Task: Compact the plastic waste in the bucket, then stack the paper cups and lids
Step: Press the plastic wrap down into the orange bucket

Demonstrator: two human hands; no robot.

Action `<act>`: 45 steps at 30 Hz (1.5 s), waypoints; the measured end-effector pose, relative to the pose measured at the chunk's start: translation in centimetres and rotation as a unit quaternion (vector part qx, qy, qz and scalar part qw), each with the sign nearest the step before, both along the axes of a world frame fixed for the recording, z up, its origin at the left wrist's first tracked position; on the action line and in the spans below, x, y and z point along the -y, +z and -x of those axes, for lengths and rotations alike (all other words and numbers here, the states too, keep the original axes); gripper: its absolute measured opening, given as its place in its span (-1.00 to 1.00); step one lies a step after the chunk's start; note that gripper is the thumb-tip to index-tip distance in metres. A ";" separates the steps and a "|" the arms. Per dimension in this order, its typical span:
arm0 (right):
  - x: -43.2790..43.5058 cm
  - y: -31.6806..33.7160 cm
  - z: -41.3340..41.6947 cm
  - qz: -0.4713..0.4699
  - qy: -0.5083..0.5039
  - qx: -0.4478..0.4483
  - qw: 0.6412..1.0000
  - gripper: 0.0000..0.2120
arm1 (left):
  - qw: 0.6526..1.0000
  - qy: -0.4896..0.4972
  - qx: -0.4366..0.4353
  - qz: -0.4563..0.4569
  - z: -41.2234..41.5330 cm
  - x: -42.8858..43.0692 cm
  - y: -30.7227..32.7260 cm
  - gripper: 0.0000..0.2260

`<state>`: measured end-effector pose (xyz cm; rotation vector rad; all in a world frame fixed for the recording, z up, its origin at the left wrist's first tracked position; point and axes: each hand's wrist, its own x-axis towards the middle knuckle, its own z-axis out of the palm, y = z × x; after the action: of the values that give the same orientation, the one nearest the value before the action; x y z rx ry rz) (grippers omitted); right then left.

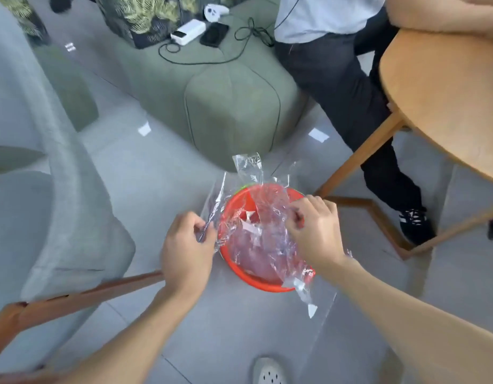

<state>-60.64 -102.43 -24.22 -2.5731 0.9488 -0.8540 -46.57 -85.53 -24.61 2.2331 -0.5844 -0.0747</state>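
The red bucket point(256, 284) sits on the grey tiled floor, directly below the person, and everything else here is best placed against it. A mass of clear plastic film point(256, 234) is draped over its mouth and spills past the rim on every side: one crinkled flap stands up beyond the far rim, another trails off the near-right rim toward the person, and a strip hangs over the left rim. The left hand point(187, 250) is just outside the bucket's left rim, its fingers curled and pinched on that hanging strip, seemingly to gather the loose edge inward so it can go down with the rest. The right hand point(314, 231) is over the bucket's right rim, fingers bent and closed on the film lying across the opening, a hold that looks meant to bunch the sheet before pressing it down. Because so much film still rides above and outside the rim, the compacting step appears to be early or midway rather than finished. The film looks light and springy, so it will likely puff back unless crushed firmly. No paper cups or lids are visible anywhere around the bucket. A wooden table point(445, 101) stands to the bucket's far right, and a green pouffe point(239, 106) sits beyond it.
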 end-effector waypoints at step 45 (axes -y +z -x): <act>4.5 -25.7 1.6 -0.336 0.050 -0.331 0.880 -0.37 | 0.824 -0.432 -0.113 -0.349 -0.8 12.9 -24.9 -0.10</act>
<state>-62.25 -106.90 -49.94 -2.2312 1.0162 0.3965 -45.73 -98.48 -49.54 2.3518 -1.5856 -1.1639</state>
